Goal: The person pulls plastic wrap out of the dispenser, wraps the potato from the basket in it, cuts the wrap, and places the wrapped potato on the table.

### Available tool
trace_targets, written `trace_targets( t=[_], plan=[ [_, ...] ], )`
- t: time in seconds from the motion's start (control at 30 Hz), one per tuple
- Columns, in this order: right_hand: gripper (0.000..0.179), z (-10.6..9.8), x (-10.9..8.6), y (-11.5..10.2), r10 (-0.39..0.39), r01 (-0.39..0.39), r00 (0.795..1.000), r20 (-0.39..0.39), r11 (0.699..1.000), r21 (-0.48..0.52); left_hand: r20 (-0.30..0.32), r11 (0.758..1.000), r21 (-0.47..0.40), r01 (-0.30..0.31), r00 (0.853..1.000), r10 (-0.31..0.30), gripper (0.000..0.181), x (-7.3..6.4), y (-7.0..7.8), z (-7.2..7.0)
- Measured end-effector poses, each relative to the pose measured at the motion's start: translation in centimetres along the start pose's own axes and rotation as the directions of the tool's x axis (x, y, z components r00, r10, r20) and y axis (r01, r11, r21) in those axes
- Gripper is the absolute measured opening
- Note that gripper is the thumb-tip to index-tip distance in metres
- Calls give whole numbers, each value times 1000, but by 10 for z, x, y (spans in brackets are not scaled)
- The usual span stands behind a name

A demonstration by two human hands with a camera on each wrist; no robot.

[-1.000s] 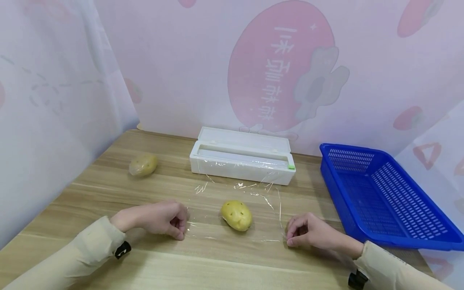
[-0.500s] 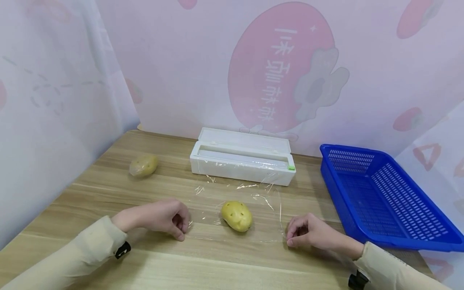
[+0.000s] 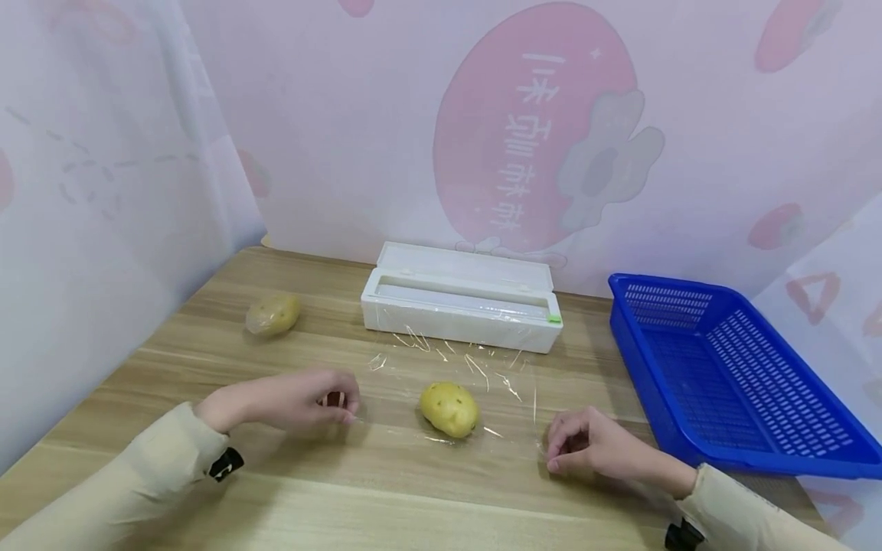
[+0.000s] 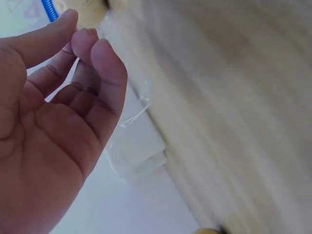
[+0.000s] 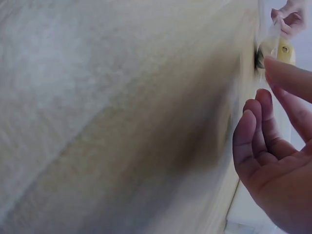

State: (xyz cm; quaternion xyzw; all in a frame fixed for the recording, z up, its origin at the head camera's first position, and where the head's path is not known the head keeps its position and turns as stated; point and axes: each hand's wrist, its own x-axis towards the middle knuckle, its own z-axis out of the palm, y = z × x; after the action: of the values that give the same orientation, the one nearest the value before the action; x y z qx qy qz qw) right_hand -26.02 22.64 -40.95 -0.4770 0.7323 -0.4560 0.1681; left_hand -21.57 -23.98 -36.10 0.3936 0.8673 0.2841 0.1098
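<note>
A yellow potato (image 3: 449, 410) lies on a sheet of clear cling film (image 3: 510, 442) spread over the wooden table. My left hand (image 3: 292, 402) pinches the film's near left corner between thumb and fingertips, slightly above the table. At the near right corner, my right hand (image 3: 609, 450) pinches the film too. Behind the potato, the film's far side meets the front of a white cling film box (image 3: 462, 327), whose lid is up. The left wrist view shows the left thumb and fingertips (image 4: 84, 41) close together. In the right wrist view, a film edge runs up from the right fingertips.
A second potato (image 3: 272, 314), wrapped in film, sits at the back left of the table (image 3: 331, 505). A blue plastic basket (image 3: 644, 383) stands on the right, beside my right forearm. Printed cloth (image 3: 331, 138) hangs behind and at the sides.
My left hand has risen a little, lifting the film's near left corner. Glints and creases in the film have shifted. The right hand stays almost in place, and the potato has barely moved.
</note>
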Motion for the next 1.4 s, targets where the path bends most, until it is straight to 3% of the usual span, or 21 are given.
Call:
trace_targets(
  t=[0.27, 0.37, 0.5, 0.57, 0.7, 0.83, 0.93, 1.07, 1.27, 1.4],
  plan=[
    [8, -5, -4, -3, 58, -58, 998, 5, 998, 25, -77, 998, 56, -40, 996, 44, 9, 8, 3, -9],
    [8, -7, -5, -3, 85, -84, 996, -6, 994, 76, -105, 998, 55, -24, 994, 30, 8, 11, 2, -8],
    [3, -12, -6, -3, 185, -181, 982, -23, 975, 126, -119, 999, 24, 28, 993, -25, 8, 17, -2, -6],
    [8, -13, -6, -4, 272, -262, 961, -42, 952, 156, -126, 998, 0, 68, 990, -67, 7, 20, -3, -6],
    [16, -14, -5, -7, 429, -401, 899, -89, 887, 227, -180, 992, -18, 127, 975, -128, 8, 28, -8, -4],
    [21, -14, -2, -7, 513, -455, 849, -122, 829, 325, -243, 986, -81, 143, 957, -159, 9, 37, -12, -2],
    [21, -14, -1, -6, 536, -445, 831, -150, 802, 397, -247, 978, -165, 129, 954, -168, 9, 42, -14, -2],
    [25, -13, 0, -5, 510, -388, 832, -218, 817, 427, -234, 963, -254, 89, 961, -150, 8, 43, -13, -1],
    [28, -13, 3, -2, 422, -281, 857, -295, 864, 418, -286, 959, -278, 52, 949, -134, 5, 40, -7, -1],
    [26, -12, 8, -2, 439, -269, 844, -308, 843, 465, -320, 966, -232, 112, 929, -185, 6, 40, -7, 1]
  ],
)
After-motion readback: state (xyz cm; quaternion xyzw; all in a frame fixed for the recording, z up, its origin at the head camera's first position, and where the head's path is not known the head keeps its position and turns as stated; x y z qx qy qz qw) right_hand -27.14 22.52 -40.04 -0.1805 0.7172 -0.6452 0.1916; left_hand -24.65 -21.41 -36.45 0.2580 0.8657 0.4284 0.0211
